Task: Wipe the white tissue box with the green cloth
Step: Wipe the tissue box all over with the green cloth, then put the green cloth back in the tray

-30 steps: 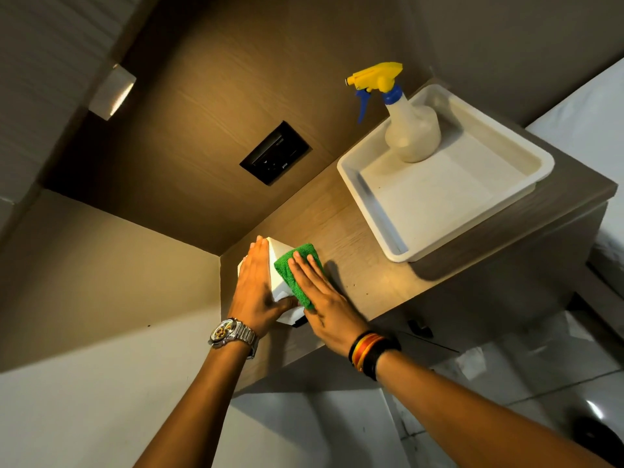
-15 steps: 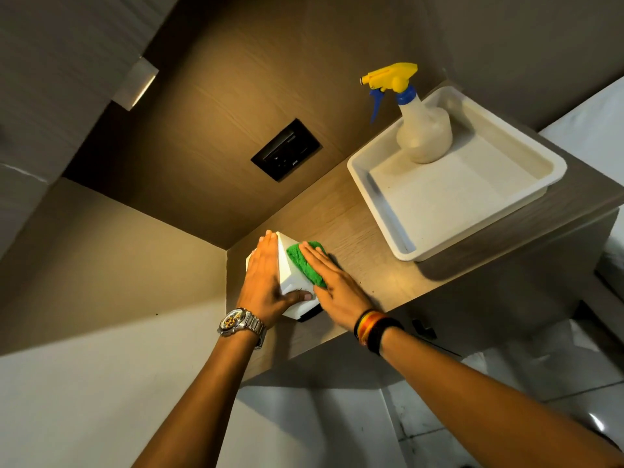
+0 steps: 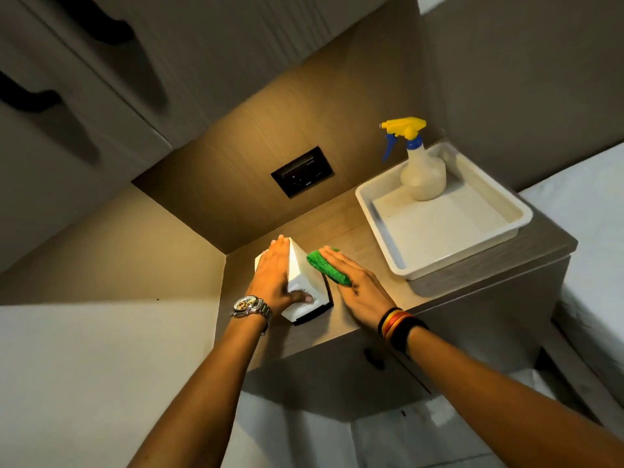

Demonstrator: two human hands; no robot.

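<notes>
White tissue box (image 3: 301, 278) stands at the counter's (image 3: 364, 231) left front corner, dark base down; folded green cloth (image 3: 325, 266) pressed against its right face.

The right hand (image 3: 363, 287) and green cloth (image 3: 326, 266) now sit lower on the tissue box's (image 3: 305, 276) right side, the cloth bunched thicker; more white face shows above.

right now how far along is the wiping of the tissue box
Midway, by the look of it. Done: the left hand has the white tissue box steadied on the wooden counter. In hand: the right hand lies flat on the green cloth, pressing it against the box's right side. Left: the top and left faces sit under the left hand; whether they are wiped cannot be told.
</notes>
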